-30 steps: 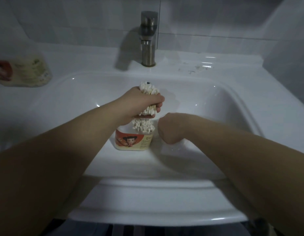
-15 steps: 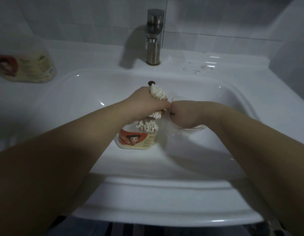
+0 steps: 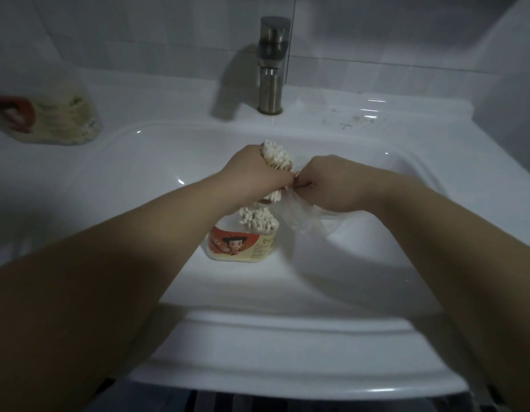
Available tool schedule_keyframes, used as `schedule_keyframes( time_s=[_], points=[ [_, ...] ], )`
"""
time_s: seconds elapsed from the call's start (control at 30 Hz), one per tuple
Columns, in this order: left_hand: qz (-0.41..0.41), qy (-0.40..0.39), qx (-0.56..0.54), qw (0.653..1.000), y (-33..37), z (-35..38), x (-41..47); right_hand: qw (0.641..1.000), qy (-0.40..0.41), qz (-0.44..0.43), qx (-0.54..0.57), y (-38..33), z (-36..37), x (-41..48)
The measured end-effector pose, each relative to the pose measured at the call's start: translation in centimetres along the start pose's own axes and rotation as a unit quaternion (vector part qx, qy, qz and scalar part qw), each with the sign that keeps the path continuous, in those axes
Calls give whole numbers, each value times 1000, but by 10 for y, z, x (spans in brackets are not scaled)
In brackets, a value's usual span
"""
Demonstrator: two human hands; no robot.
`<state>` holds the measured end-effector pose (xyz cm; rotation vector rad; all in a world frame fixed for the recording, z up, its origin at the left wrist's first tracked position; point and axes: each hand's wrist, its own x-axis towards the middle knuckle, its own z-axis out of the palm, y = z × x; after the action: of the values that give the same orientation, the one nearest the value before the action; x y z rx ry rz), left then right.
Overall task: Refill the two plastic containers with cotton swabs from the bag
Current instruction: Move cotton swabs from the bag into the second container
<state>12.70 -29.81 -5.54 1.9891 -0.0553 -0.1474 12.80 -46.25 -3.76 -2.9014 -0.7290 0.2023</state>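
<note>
My left hand grips a thick bundle of cotton swabs, their white tips sticking out above and below my fist. Right below it, a plastic container with a cartoon label stands in the sink, with swabs poking out of its open top. My right hand pinches the clear plastic bag beside the bundle, and the bag hangs down to the right of the container. A second container with a similar label lies on the counter at the far left.
The white sink basin surrounds the container. A metal faucet stands at the back centre. Small bits of debris lie on the counter behind the basin at right. Tiled walls close in at the back and right.
My right hand has risen from beside the container to the bundle, lifting the clear bag with it. My left hand has kept its grip on the swabs above the container.
</note>
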Motion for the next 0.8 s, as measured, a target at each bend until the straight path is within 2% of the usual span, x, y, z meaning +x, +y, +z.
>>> schedule_keyframes(
  time_s=[0.2,0.4,0.67,0.73,0.8],
  points=[
    [-27,-1,64,998,-5,-4,2,990,109,12,86,6,-15,-3],
    [-35,5,60,998,-6,-1,0,959,164,59,224,14,-21,-5],
    [22,67,-29,997,-1,-3,4,899,141,95,404,17,-16,-1],
    [34,47,-76,995,4,-3,3,886,134,91,434,15,-16,-1],
    [35,-8,-135,990,5,-3,0,876,128,86,457,13,-14,0]
  ],
)
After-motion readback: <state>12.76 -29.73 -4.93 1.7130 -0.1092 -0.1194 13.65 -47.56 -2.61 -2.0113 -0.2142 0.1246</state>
